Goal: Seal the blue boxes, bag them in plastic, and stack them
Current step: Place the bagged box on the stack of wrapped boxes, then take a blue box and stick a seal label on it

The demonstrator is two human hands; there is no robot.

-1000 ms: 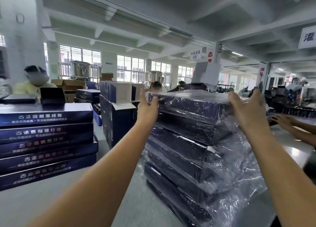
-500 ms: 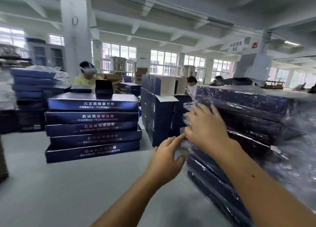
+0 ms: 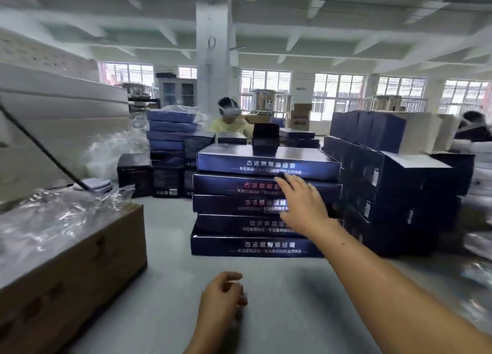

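Unbagged blue boxes (image 3: 267,164) await you: right hand (image 3: 302,202) reaches, fingers spread; left hand (image 3: 222,299) loosely curled, empty.

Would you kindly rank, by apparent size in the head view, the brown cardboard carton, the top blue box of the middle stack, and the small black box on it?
1. Brown cardboard carton, though its nearness exaggerates it.
2. Top blue box.
3. Small black box.
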